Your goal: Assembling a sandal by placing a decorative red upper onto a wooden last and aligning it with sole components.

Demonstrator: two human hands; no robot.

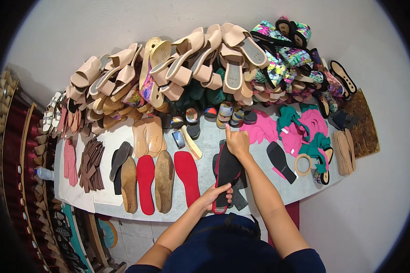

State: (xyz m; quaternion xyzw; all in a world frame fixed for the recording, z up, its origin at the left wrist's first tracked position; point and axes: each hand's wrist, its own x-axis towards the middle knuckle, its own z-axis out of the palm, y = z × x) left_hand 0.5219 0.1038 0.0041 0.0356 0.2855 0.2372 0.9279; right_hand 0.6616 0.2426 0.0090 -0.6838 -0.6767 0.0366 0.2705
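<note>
Near the table's front edge I hold a black sandal piece with red edging (228, 166) in both hands. Its long side runs away from me, slightly tilted. My left hand (218, 196) grips the near end, thumb on top and fingers wrapped round its right side. Closed at the far end is my right hand (238, 142), with its thumb sticking up and the fingers' hold partly hidden. Dark flat pieces (239, 199) lie beneath. Left of it rest a red insole (187, 175), a wooden shoe last (164, 182), a second red insole (146, 186) and another last (129, 186).
Sandals (182, 59) are heaped along the wall. To the right lie a black insole (280, 161), a tape roll (297, 166), pink cloth (259, 126), green cloth (312, 149) and beige soles (344, 152). Brown strips (91, 166) lie left; shelves line the left side.
</note>
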